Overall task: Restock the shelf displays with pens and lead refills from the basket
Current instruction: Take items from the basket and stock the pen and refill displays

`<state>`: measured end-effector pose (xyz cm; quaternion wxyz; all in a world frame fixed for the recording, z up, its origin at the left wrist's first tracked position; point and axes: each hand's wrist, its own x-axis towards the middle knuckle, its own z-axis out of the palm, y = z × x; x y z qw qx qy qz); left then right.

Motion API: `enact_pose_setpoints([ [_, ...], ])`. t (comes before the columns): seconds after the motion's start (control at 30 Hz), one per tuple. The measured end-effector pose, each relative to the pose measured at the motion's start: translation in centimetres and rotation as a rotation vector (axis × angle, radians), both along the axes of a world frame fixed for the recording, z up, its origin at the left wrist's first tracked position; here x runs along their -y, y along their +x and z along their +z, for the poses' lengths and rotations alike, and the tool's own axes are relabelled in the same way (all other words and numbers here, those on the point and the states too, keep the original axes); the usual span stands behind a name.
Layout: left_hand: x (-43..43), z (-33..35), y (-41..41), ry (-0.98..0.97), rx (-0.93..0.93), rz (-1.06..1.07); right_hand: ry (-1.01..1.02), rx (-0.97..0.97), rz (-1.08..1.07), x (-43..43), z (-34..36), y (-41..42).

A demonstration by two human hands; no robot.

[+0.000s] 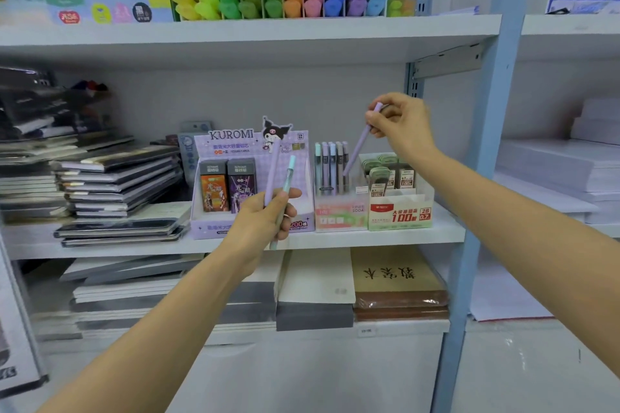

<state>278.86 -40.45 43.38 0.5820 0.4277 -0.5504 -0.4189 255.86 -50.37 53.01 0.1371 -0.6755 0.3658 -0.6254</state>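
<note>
**A:** Where's the pen now?

**B:** The right hand (401, 121) pinches a purple pen (360, 144) by its top. It's slanted, with the tip just beside the standing pens (332, 164) in the pen box (339, 211).

**A:** And the left hand (265, 214)?

**B:** Curled round two spare pens (288, 174). The basket isn't in view.

**A:** What could go wrong?

**B:** That slant. The tip may snag the refill box (399, 211) alongside, or tip the row over.
</note>
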Motion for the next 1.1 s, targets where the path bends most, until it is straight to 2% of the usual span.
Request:
enact_pose_setpoints([
  [0.1,0.6,0.0,-0.4,-0.038,0.018,-0.021,0.014,-0.111,-0.088,1.3,-1.1,0.3],
  [0.27,1.8,-0.1,-1.7,-0.127,0.171,-0.015,-0.016,-0.314,-0.152,2.3,-2.4,1.1],
  [0.4,2.7,-0.1,-1.9,-0.206,0.215,0.054,0.002,-0.366,-0.13,2.5,-2.8,1.1],
  [0.53,3.2,-0.1,-2.0,-0.217,0.221,0.018,0.056,-0.431,-0.125,2.7,-2.2,0.7],
  [0.77,3.3,0.7,-1.8,-0.171,0.244,-0.057,0.119,-0.402,-0.125,3.5,-2.4,1.8],
  [0.9,3.2,0.9,-1.7,-0.154,0.228,-0.066,0.22,-0.496,-0.217,4.1,-2.7,2.3],
  [1.0,3.0,1.0,-1.8,-0.156,0.223,-0.074,0.151,-0.526,-0.278,3.8,-2.1,2.4],
  [1.07,2.9,1.1,-2.0,-0.163,0.218,-0.068,0.057,-0.452,-0.217,2.7,-1.6,2.3],
  [1.1,2.8,1.1,-2.1,-0.168,0.213,-0.062,0.061,-0.358,-0.111,1.8,-1.5,2.3],
])
